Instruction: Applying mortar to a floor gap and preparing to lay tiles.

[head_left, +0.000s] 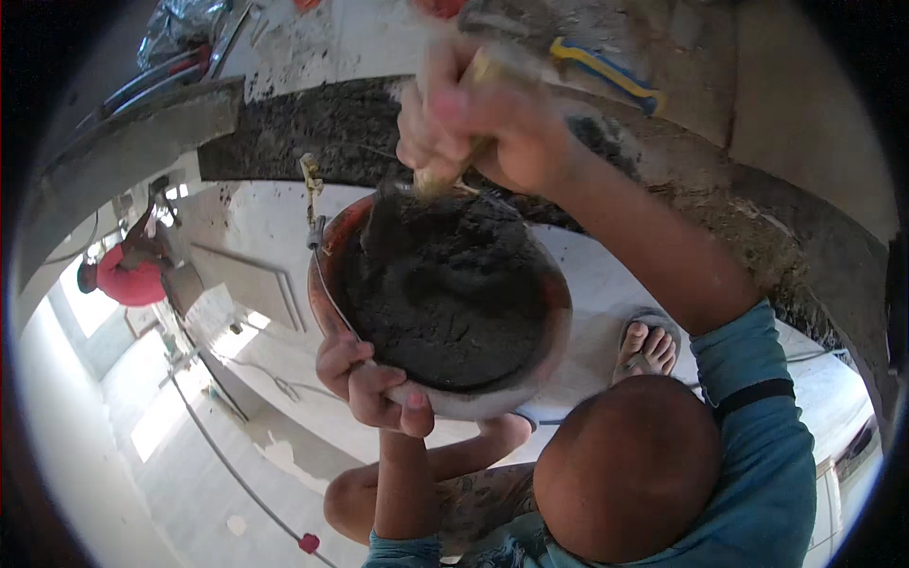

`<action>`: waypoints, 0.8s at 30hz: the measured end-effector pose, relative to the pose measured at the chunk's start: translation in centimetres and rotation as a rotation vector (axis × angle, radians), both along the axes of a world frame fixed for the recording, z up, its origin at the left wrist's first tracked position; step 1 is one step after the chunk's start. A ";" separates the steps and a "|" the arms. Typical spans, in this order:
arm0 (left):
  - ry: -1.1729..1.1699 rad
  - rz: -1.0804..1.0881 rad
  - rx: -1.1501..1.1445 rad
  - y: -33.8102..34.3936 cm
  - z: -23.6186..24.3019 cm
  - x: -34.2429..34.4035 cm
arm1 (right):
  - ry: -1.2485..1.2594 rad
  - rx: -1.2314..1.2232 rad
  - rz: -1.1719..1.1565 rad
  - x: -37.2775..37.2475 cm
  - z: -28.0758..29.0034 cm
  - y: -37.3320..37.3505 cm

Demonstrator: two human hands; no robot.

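My left hand [379, 383] is closed around the near left rim of a round bucket [559, 322], with the fingers over its edge. Dark grey wet mortar [454, 312] fills much of the bucket, and a wire handle [333, 298] lies along its left side. At the bucket's far edge, my right hand [473, 123] is closed on a tool with a tan, wood-like handle [437, 180]. Motion blurs this hand, and the tool's working end is hidden at the mortar.
Beyond the bucket runs a ledge with a strip of dark mortar [312, 128]. On it lies a yellow-and-blue tool [606, 76]. My sandalled foot [649, 348] stands right of the bucket. A person in a red shirt [133, 276] is far left; a cable [232, 464] crosses the floor.
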State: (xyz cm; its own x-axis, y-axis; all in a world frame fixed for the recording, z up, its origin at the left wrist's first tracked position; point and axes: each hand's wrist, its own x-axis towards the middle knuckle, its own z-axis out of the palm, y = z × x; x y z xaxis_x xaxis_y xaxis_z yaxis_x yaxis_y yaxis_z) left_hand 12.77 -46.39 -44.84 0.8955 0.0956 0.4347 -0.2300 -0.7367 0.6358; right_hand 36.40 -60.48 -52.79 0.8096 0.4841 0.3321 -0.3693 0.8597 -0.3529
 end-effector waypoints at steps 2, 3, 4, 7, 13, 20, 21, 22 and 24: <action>0.061 0.036 0.123 1.9 3.0 -1.6 | -0.075 -0.011 0.080 -1.9 0.1 1.4; 0.070 0.058 0.042 2.3 2.4 -1.9 | -0.319 -0.249 0.023 -2.6 -0.9 0.6; 0.074 0.079 -0.038 2.8 2.1 -2.2 | -0.568 -0.482 -0.039 -3.0 -1.6 -0.3; 0.213 0.248 -0.102 6.5 3.5 -3.4 | -0.775 -0.627 -0.028 -2.5 0.5 -3.2; 0.566 0.542 -0.794 9.4 6.9 -2.4 | -1.303 -1.345 0.206 -3.3 5.6 -3.1; 0.622 0.440 -1.054 14.1 5.9 -3.1 | -1.521 -1.772 0.234 -7.7 10.5 0.5; 0.637 0.384 -1.029 15.1 5.9 -3.7 | -1.479 -1.834 0.314 -8.1 11.3 0.5; 0.652 0.329 -1.004 16.1 5.7 -4.2 | -1.513 -1.828 0.315 -8.2 11.8 0.5; 0.612 0.264 -1.074 18.4 4.6 -5.6 | -1.540 -1.737 0.436 -8.2 12.9 0.7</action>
State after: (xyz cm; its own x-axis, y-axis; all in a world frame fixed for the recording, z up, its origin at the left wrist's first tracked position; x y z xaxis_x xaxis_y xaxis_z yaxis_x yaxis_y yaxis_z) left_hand 7.20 -27.97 -40.20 0.8221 0.3480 -0.4506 0.3877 0.2375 0.8907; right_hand 28.19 -59.76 -39.86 0.2782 0.8807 -0.3834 0.7586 -0.4463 -0.4746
